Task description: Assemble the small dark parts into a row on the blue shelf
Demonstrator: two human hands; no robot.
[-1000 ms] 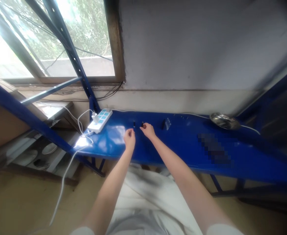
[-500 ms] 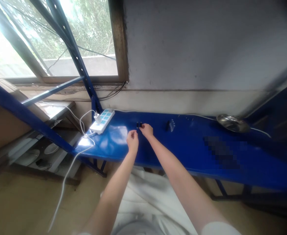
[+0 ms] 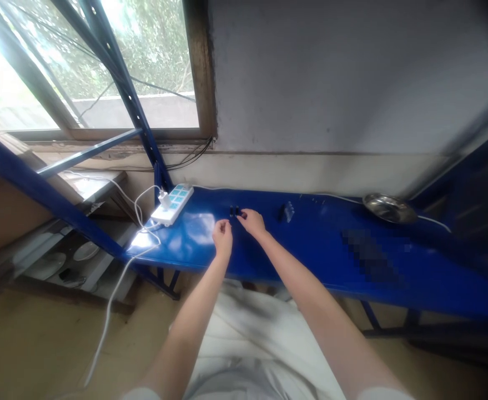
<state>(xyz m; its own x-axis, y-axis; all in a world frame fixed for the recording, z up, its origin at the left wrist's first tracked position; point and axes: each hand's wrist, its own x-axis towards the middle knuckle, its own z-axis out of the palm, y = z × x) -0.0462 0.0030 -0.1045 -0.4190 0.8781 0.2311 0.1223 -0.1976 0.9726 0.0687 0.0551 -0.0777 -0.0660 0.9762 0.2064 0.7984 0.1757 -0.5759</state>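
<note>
My left hand [image 3: 222, 234] is closed in a pinch just above the blue table; whatever lies between its fingertips is too small to make out. To its right, my right hand [image 3: 252, 223] reaches in with thumb and fingers bent together, their tips beside small black pieces [image 3: 231, 211]. Those pieces stand close together just past my fingertips, and I cannot tell whether one of them is touched. Farther right on the table lie a dark piece [image 3: 281, 212] and a clear plastic piece [image 3: 288, 211] with several prongs, side by side.
A white power strip [image 3: 172, 205] with a plug and cables lies at the left end of the blue table [image 3: 310, 250]. A shiny metal bowl [image 3: 389, 208] sits at the back right, over a white cable. Tiny bits [image 3: 318, 200] lie near the wall. A blue frame post [image 3: 131, 100] rises at left.
The view has shifted slightly, moving things a little to the left. My right hand's fingertips have drawn slightly apart from the black pieces; my left hand keeps its pinch.
</note>
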